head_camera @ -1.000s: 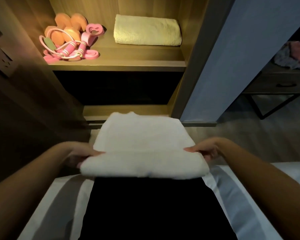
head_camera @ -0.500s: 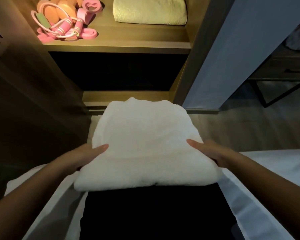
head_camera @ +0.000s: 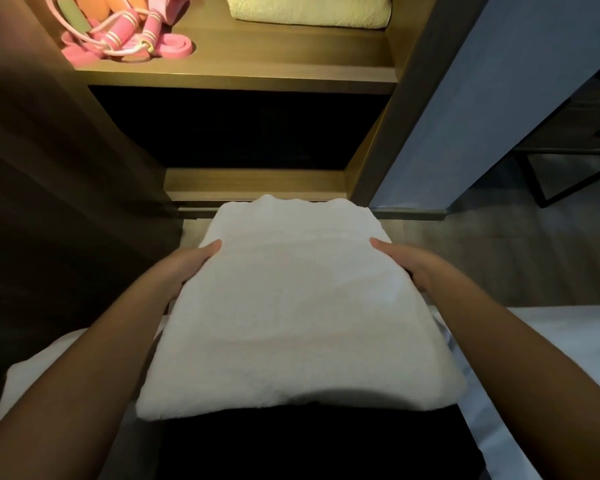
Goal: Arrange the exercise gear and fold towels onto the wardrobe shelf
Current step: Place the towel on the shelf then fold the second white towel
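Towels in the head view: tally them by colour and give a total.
White towel: 1
Pale yellow towel: 1, on the wardrobe shelf
Total: 2

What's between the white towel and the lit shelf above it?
Nothing visible. The left hand and right hand hold the white towel by its sides; the way up to the shelf is open. On it, the yellow towel lies right, pink gear left, bare strip between.
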